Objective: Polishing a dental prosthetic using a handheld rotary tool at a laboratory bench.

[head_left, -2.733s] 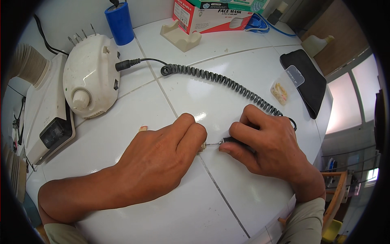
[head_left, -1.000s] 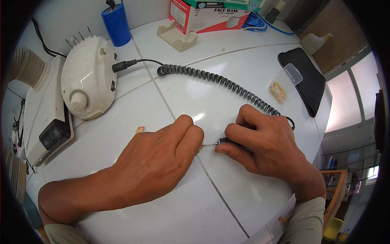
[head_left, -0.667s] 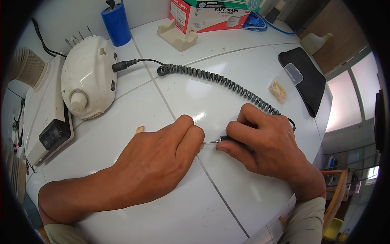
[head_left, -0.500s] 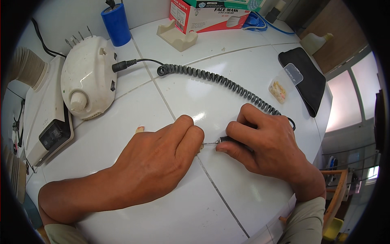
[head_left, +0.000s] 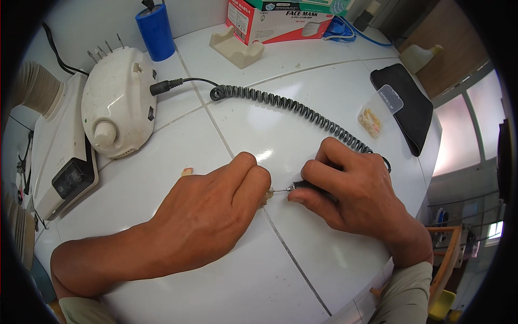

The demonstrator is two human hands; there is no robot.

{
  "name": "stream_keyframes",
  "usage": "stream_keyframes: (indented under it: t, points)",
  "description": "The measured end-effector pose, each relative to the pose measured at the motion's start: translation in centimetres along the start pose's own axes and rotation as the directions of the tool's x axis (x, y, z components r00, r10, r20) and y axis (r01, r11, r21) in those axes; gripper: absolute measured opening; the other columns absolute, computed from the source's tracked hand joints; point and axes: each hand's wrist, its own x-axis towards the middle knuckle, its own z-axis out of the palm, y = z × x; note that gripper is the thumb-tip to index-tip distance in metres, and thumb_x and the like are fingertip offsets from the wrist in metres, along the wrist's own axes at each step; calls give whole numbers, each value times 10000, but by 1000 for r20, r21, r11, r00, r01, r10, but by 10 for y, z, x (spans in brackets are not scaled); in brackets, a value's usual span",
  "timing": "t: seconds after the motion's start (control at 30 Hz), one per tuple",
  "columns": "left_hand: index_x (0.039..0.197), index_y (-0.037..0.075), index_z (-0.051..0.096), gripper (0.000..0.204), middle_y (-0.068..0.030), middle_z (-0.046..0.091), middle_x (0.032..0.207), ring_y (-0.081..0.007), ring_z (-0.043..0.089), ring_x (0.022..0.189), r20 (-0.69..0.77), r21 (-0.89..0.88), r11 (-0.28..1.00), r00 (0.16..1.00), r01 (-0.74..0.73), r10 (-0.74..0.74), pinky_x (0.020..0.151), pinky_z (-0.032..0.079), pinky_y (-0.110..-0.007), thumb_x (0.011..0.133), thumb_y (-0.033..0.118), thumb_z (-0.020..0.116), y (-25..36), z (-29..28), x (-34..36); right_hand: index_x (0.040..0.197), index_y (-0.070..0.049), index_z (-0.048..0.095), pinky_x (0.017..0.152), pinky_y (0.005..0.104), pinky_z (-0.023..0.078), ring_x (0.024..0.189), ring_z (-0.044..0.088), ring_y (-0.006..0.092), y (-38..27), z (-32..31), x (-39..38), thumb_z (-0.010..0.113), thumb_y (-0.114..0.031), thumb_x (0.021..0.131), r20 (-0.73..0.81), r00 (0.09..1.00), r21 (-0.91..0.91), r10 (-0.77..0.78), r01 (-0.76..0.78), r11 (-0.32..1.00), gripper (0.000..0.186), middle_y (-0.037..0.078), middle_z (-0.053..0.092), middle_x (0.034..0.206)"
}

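White tile with grey joints: one tabletop (head_left: pixel 226 294). Near, at the middle: our left hand (head_left: pixel 216 210), knuckles up, fingers pinched narrow around a small pale piece (head_left: pixel 267 197), which they mostly hide. To its right: our right hand (head_left: pixel 353 186), gripping a black handpiece (head_left: pixel 305 185) between thumb and fingers; a thin metal bit (head_left: pixel 280 190) points left from it to the pale piece. Whether the tip touches, we cannot tell. Just beyond the left hand we list a pinkish fragment (head_left: pixel 187 171).

Far left: one rounded white control unit (head_left: pixel 121 81), with dial (head_left: pixel 106 133); a black coiled cable (head_left: pixel 286 101) runs from its right side to behind the right hand. Left of the unit: one white machine (head_left: pixel 56 140) with a ribbed hose (head_left: pixel 36 87). Far, left to right, we count one blue cylinder (head_left: pixel 155 35), one beige cradle (head_left: pixel 236 48), one red-and-white box (head_left: pixel 280 26). Far right: one clear container (head_left: pixel 377 112) of small pale bits, its lid (head_left: pixel 389 99) overlapping a flat black pouch (head_left: pixel 413 110).
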Motion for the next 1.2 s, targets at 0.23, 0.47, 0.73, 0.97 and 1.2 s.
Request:
stream_keyframes:
  t: [0.23, 0.47, 0.73, 0.97, 1.2]
  points:
    - [1186, 37, 612, 143, -106, 604, 1076, -291, 637, 777, -38, -1, 1000, 999, -31, 31, 610, 505, -440, 1079, 97, 686, -1, 2, 0, 987, -166, 732, 510, 382, 428, 617, 598, 193, 1, 0, 0, 806, -454, 1028, 1, 1000, 0, -22, 22, 1000, 300, 37, 548, 881]
    - [1181, 44, 618, 146, -98, 600, 1081, -282, 634, 751, -18, 2, 999, 999, -33, 33, 585, 503, -423, 1067, 89, 697, -3, 2, 1, 981, -168, 731, 506, 380, 427, 613, 599, 187, -1, -1, 0, 803, -458, 1029, 32, 999, -4, -30, 30, 1000, 302, 35, 553, 892]
    - [1171, 72, 629, 184, -85, 583, 1082, -286, 621, 761, -9, 0, 1000, 1000, 2, -2, 584, 483, -434, 1026, 72, 743, -3, 2, 1, 984, -167, 736, 504, 374, 425, 607, 594, 179, -1, -2, 1, 799, -462, 1031, 21, 999, 11, -30, 30, 999, 305, 32, 555, 880]
    - [1161, 74, 625, 175, -82, 584, 1083, -284, 619, 762, -7, -5, 1000, 1000, 0, 0, 585, 481, -431, 1030, 75, 740, -3, 1, 1, 989, -171, 746, 504, 376, 417, 605, 587, 181, 0, -2, 0, 805, -461, 1027, 30, 999, 10, -24, 24, 1000, 299, 32, 559, 885]
    - [1173, 76, 618, 182, -83, 587, 1088, -287, 625, 790, 13, 4, 1000, 1000, 2, -2, 605, 477, -439, 1037, 97, 738, -2, 0, 1, 989, -173, 750, 505, 375, 417, 606, 586, 182, -1, -3, 0, 812, -464, 1021, 34, 999, 2, -24, 24, 1000, 299, 32, 556, 885]
